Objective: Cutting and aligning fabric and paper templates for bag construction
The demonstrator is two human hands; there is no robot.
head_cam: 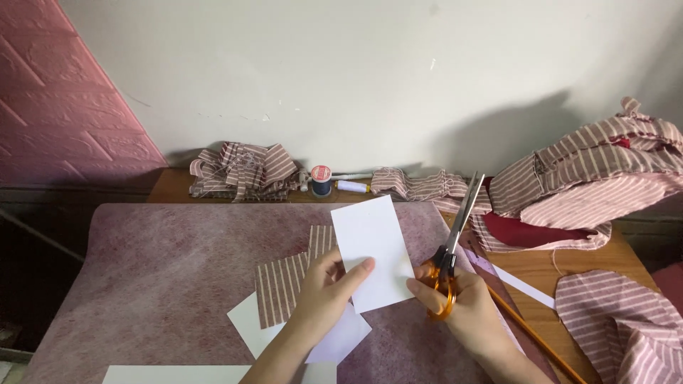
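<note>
My left hand [329, 290] holds a white rectangular card [371, 249] upright-tilted above the table, thumb on its face. Under the card lies a striped fabric piece [283, 284] and another white paper [250, 321]. My right hand [459, 302] grips orange-handled scissors [454, 242], fingers through the loops, blades open and pointing up and away, just right of the card's edge.
A mauve felt mat [156, 270] covers the wooden table [555, 267]. Striped fabric heaps [605, 178] lie at the right and back, with thread spools [321, 179] by the wall. A pencil [533, 334] and white strip lie right of my hand.
</note>
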